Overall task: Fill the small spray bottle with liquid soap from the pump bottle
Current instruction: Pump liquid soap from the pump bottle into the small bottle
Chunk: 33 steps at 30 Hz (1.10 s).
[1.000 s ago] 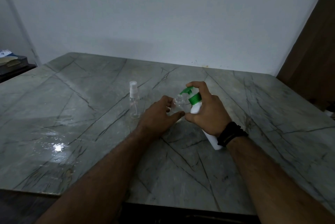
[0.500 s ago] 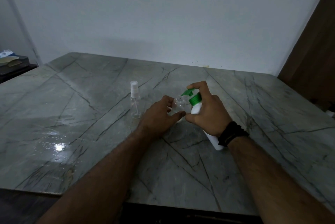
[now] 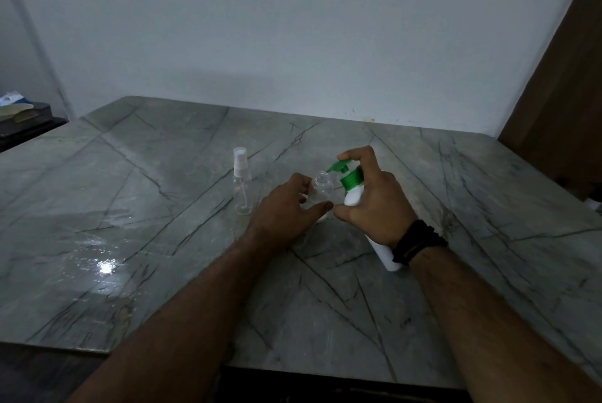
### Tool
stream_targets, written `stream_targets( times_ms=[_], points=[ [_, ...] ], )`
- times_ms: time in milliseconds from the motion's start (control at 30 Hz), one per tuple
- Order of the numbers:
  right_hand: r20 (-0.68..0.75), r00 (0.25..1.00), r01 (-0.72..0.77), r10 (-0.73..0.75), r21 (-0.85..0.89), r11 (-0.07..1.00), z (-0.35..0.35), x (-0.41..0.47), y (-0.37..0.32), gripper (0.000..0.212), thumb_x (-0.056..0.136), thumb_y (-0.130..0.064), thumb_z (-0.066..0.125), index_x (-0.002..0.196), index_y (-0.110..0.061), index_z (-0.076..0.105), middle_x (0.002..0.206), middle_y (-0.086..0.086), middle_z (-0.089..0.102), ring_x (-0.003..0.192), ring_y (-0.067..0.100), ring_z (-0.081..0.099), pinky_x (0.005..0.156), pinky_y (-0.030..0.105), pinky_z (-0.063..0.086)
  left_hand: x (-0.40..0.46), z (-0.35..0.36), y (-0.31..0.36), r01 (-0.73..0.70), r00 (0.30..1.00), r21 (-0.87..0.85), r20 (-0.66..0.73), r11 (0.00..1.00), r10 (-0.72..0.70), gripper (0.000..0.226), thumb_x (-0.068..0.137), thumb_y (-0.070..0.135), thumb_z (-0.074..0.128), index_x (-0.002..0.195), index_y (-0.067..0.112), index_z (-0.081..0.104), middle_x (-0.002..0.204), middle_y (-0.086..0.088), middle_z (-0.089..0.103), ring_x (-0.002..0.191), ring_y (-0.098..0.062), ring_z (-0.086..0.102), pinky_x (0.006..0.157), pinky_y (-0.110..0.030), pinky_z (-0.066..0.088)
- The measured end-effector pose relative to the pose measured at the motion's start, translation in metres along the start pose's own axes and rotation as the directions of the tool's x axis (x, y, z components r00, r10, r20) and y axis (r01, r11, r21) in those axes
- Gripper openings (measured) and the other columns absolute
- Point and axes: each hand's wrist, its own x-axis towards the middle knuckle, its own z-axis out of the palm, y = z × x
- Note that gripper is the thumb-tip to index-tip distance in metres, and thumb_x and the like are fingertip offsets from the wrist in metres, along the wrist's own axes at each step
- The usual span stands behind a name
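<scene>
Step in hand: dispensing. Right hand (image 3: 378,204) grips the pump bottle (image 3: 353,195), tilted, index finger on the green pump head (image 3: 342,168), nozzle right over the open neck of the small spray bottle (image 3: 321,189). Left hand (image 3: 285,210) is wrapped round that clear bottle, steadying it on the tabletop (image 3: 488,239) just left of the right grip. Sprayer cap w/ tube (image 3: 241,181) stands further left, apart.

Next: prob. press pump, keep nozzle centred.

Soap level and any stream can't be made out; bottle base is hidden by fingers.
</scene>
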Motion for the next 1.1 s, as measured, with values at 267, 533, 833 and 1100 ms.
stream_targets(
  times_ms=[267, 533, 833, 1100],
  points=[
    [-0.004, 1.0, 0.013, -0.013, 0.003, 1.0, -0.0011, -0.0013, -0.0014, 0.075, 0.063, -0.025, 0.079, 0.127, -0.029, 0.041, 0.094, -0.005, 0.064, 0.072, 0.01, 0.06, 0.068, 0.026, 0.046, 0.0005, 0.0012, -0.0009, 0.007, 1.0, 0.0, -0.008, 1.0, -0.007, 0.053, 0.078, 0.059, 0.066, 0.119, 0.029, 0.048, 0.119, 0.008, 0.059, 0.093, -0.004, 0.055, 0.076, -0.025, 0.048],
    [-0.011, 1.0, 0.013, -0.013, -0.006, 1.0, -0.0014, -0.0023, -0.0019, 0.078, 0.063, -0.026, 0.078, 0.131, -0.032, 0.041, 0.096, -0.005, 0.064, 0.071, 0.008, 0.057, 0.072, 0.026, 0.043, 0.0017, 0.0021, -0.0025, 0.015, 1.0, 0.002, -0.006, 1.0, -0.015, 0.054, 0.078, 0.058, 0.067, 0.119, 0.029, 0.048, 0.119, 0.007, 0.06, 0.093, -0.005, 0.055, 0.077, -0.026, 0.049],
    [0.011, 1.0, 0.003, -0.003, -0.009, 1.0, -0.0005, -0.001, -0.0019, 0.075, 0.065, -0.018, 0.083, 0.127, -0.026, 0.041, 0.098, -0.003, 0.064, 0.077, 0.015, 0.062, 0.078, 0.034, 0.049, 0.0027, 0.0031, -0.0038, 0.01, 1.0, 0.005, -0.01, 1.0, -0.01, 0.055, 0.078, 0.059, 0.066, 0.12, 0.029, 0.048, 0.119, 0.008, 0.059, 0.091, -0.003, 0.054, 0.07, -0.02, 0.043],
    [0.016, 1.0, 0.012, -0.012, -0.006, 1.0, -0.0001, -0.0009, -0.0023, 0.077, 0.064, -0.019, 0.082, 0.128, -0.03, 0.041, 0.092, -0.004, 0.064, 0.07, 0.01, 0.06, 0.067, 0.025, 0.044, 0.0015, 0.003, -0.0042, -0.005, 1.0, 0.016, -0.021, 1.0, 0.005, 0.056, 0.078, 0.06, 0.066, 0.12, 0.028, 0.048, 0.117, 0.008, 0.059, 0.091, -0.004, 0.054, 0.073, -0.023, 0.046]
  ],
)
